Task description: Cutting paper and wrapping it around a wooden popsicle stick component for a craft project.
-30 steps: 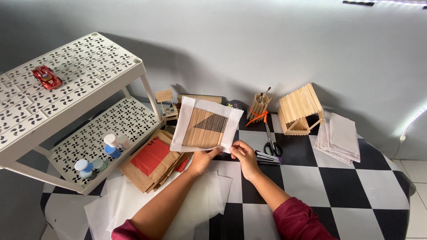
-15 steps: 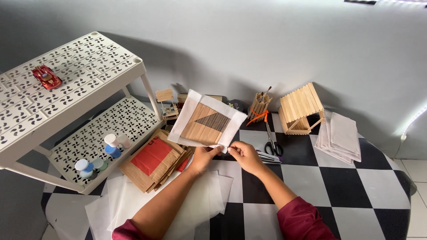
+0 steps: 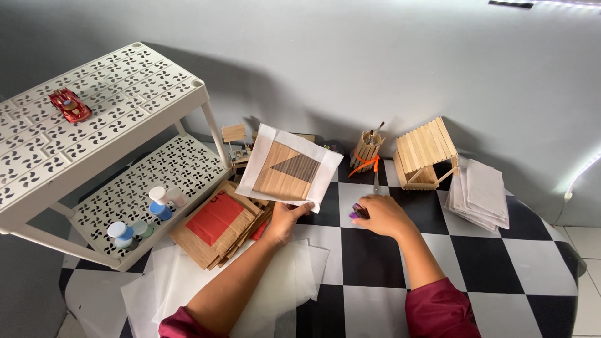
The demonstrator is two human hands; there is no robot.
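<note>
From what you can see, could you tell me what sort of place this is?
Probably a home craft corner: a stick-built house, a stick holder of brushes, and small paint pots on a white shelf rack.

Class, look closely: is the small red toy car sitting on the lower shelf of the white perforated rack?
No. The small red toy car sits on the top shelf of the white perforated rack.

A white 2-tier perforated rack stands at the left, with a small red toy car on its top shelf. On the lower shelf sit several little paint pots with white and blue lids. Against the grey wall there is a stick-built house, and beside it a stick cup tied with orange ribbon, holding brushes. A stack of white sheets lies at the right on the black-and-white checkered table. Just by the rack leg stands a tiny wooden chair.
</note>
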